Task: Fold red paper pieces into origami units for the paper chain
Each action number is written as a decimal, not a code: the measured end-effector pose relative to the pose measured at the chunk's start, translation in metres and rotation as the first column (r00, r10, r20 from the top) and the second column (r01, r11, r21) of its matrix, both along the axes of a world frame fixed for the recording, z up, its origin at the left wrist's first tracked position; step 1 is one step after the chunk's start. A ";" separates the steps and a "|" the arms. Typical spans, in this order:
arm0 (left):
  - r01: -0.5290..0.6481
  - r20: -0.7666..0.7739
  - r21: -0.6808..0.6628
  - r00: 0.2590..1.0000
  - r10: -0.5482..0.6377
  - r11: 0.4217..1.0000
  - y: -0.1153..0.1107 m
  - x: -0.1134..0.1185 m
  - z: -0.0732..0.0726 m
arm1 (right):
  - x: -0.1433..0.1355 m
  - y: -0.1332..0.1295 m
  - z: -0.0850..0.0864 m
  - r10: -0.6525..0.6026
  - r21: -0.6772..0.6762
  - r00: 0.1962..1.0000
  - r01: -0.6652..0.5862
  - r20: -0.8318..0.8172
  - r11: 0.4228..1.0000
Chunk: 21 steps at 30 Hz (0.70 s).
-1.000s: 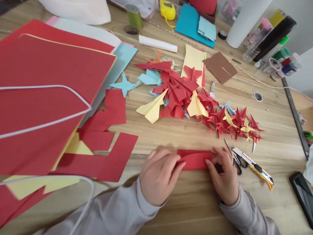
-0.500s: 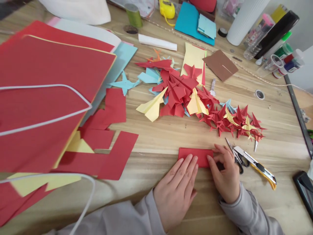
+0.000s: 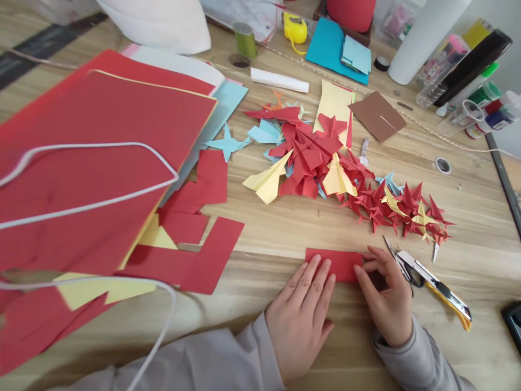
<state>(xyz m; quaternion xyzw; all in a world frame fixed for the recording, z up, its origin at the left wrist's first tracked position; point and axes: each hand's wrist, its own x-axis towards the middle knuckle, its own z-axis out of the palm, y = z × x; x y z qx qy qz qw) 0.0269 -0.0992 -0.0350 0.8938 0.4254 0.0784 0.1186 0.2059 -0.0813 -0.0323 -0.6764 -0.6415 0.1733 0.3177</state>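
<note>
A folded strip of red paper (image 3: 345,266) lies flat on the wooden table in front of me. My left hand (image 3: 303,309) rests flat across its left part, fingers stretched out and pressing it down. At the right end of the strip, my right hand (image 3: 385,290) has its thumb on the edge and its fingers curled by the upper corner. The fingertips' far side is partly hidden. Just beyond that hand lie scissors (image 3: 414,276), partly covered, and a yellow-handled utility knife (image 3: 442,288).
Folded paper stars (image 3: 374,209) and paper planes (image 3: 305,152) spread across the middle. Large red sheets (image 3: 134,163) with a white cord (image 3: 101,205) over them cover the left. Red offcuts (image 3: 214,260) lie beside them. Tubes and bottles (image 3: 484,92) stand at the back right.
The view has shifted a little, so everything sits slightly further right. Both hands keep nearly the same places on the red paper.
</note>
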 end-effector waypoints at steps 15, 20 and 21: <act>-0.018 0.013 0.022 1.000 0.018 1.000 0.000 0.001 0.001 | 0.001 0.001 0.001 0.024 -0.017 0.998 -0.023 0.055 1.000; -0.021 0.017 0.019 1.000 0.020 1.000 0.000 0.000 0.001 | -0.002 0.001 0.002 -0.014 -0.040 0.999 0.016 0.036 0.999; -0.022 0.020 0.022 1.000 0.021 1.000 0.000 0.000 0.001 | -0.003 0.000 0.002 -0.026 -0.043 0.999 0.027 0.028 0.999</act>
